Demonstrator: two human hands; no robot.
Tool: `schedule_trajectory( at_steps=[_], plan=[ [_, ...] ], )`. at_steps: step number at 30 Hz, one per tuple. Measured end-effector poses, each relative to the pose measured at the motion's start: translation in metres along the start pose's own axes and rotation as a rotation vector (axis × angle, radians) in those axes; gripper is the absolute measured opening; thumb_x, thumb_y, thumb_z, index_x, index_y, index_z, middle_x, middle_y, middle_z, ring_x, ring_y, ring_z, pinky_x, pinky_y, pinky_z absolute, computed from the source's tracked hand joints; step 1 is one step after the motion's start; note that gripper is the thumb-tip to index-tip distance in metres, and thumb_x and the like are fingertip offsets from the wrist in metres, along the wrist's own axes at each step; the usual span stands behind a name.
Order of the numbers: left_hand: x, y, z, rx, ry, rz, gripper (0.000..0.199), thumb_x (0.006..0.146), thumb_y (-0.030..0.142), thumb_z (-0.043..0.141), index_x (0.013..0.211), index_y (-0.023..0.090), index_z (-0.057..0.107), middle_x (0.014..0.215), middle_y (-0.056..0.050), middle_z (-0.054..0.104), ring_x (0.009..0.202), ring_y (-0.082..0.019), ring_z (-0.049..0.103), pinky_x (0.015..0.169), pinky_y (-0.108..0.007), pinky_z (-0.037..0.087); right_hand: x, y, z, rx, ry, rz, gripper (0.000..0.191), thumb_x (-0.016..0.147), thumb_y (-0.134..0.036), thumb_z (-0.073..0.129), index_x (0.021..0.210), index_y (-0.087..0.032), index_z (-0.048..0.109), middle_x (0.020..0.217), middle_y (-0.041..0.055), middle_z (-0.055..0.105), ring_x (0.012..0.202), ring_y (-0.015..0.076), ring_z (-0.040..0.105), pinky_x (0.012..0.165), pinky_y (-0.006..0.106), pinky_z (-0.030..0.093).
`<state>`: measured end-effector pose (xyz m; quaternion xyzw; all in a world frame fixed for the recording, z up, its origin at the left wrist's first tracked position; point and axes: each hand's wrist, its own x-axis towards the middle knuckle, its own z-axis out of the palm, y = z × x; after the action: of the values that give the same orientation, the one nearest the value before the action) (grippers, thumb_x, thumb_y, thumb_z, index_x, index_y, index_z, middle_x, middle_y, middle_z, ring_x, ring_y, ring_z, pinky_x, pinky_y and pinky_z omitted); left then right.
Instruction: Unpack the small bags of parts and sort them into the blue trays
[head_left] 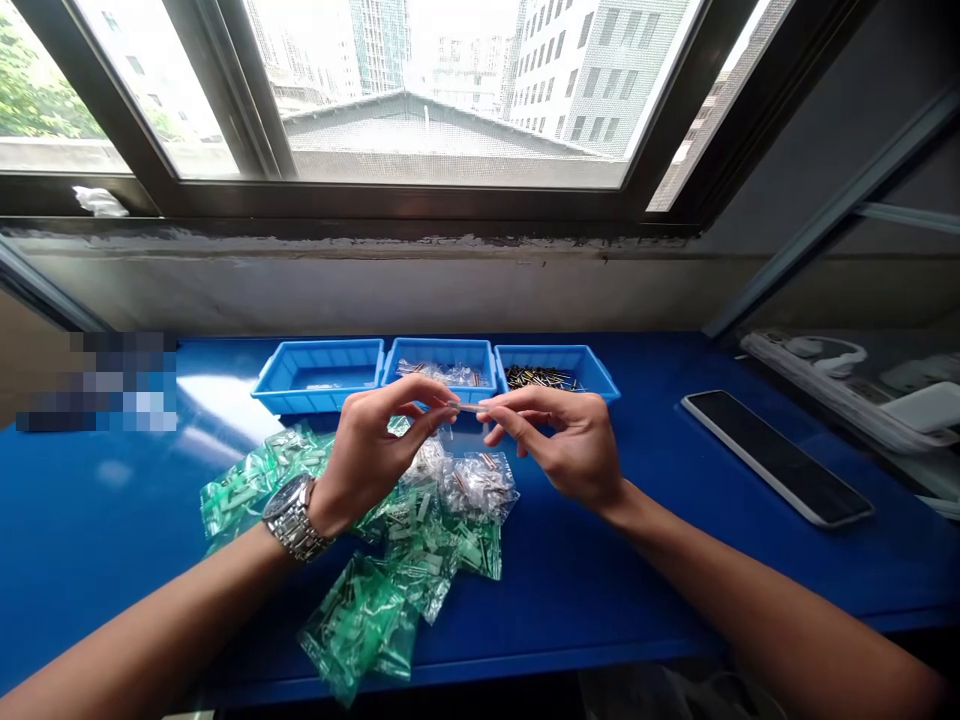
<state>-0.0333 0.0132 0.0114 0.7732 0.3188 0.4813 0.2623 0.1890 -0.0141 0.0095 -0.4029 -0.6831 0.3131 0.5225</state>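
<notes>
My left hand (379,440), with a metal watch (296,518) on its wrist, pinches one end of a small, thin, clear plastic piece (470,407). The other end sits between the thumb and forefinger of my right hand (577,445). Its exact kind is too small to make out. Below my hands lie clear packets (480,484) with small copper-coloured and pale parts inside. Several green-tinted packets (364,625) of small parts spread around and under them.
Three blue trays stand in a row at the back: the left tray (315,407) holds a few clear bits, the middle tray (441,348) clear and copper-coloured parts, the right tray (600,380) dark and brass-coloured pins. A phone (776,455) lies at the right on the blue table (652,610).
</notes>
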Motion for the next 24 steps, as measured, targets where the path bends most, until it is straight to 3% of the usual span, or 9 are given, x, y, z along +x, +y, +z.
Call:
schedule_trajectory(
  at_steps=[3,6,11,16,20,24],
  plan=[
    [0.0015,0.0016,0.0017,-0.135,-0.081,-0.138,0.013,0.096,0.027,0.076,0.09,0.016,0.073,0.074,-0.002,0.074,0.061,-0.012,0.071,0.057,-0.022,0.061,0.0012,-0.0014,0.0008,0.052,0.017,0.08,0.021,0.096,-0.036,0.074,0.087,-0.017,0.078,0.068,0.0026,0.075,0.05,0.0151,0.07,0.047,0.026,0.056],
    [0.0023,0.0036,0.0028,-0.207,-0.121,-0.241,0.022,0.096,0.033,0.077,0.085,0.015,0.071,0.066,-0.002,0.071,0.053,-0.011,0.065,0.05,-0.02,0.056,0.0015,-0.0016,0.0005,0.084,-0.003,0.136,0.022,0.097,-0.035,0.072,0.085,-0.016,0.074,0.056,-0.0018,0.066,0.042,0.0114,0.06,0.043,0.024,0.049],
    [0.0032,0.0061,0.0017,-0.259,-0.179,-0.322,0.024,0.096,0.036,0.075,0.086,0.014,0.071,0.063,-0.002,0.07,0.051,-0.011,0.064,0.049,-0.02,0.055,0.0013,0.0015,-0.0004,0.096,-0.017,0.162,0.021,0.096,-0.033,0.072,0.083,-0.016,0.073,0.051,-0.0041,0.062,0.038,0.009,0.055,0.041,0.021,0.045],
    [0.0036,0.0057,0.0016,-0.243,-0.144,-0.301,0.018,0.096,0.033,0.075,0.094,0.015,0.074,0.059,0.0,0.069,0.048,-0.011,0.063,0.045,-0.019,0.054,0.0014,0.0052,-0.0004,0.107,-0.04,0.155,0.019,0.096,-0.032,0.074,0.085,-0.016,0.074,0.05,-0.0049,0.062,0.037,0.0084,0.055,0.038,0.02,0.044],
    [0.0024,0.0026,0.0014,-0.192,-0.089,-0.224,0.013,0.096,0.028,0.076,0.101,0.016,0.075,0.067,-0.001,0.075,0.054,-0.012,0.069,0.046,-0.02,0.056,0.0014,0.0056,0.0009,0.137,-0.023,0.125,0.014,0.094,-0.03,0.078,0.093,-0.016,0.079,0.065,-0.0004,0.074,0.039,0.0102,0.063,0.039,0.022,0.051],
    [0.0006,0.0001,0.0011,-0.062,-0.018,-0.064,0.014,0.097,0.02,0.074,0.111,0.02,0.077,0.106,-0.005,0.082,0.096,-0.018,0.079,0.08,-0.027,0.067,-0.0003,0.0036,0.002,0.073,0.043,0.013,0.015,0.096,-0.022,0.074,0.108,-0.018,0.082,0.102,0.0069,0.083,0.064,0.0171,0.08,0.055,0.026,0.064]
  ],
)
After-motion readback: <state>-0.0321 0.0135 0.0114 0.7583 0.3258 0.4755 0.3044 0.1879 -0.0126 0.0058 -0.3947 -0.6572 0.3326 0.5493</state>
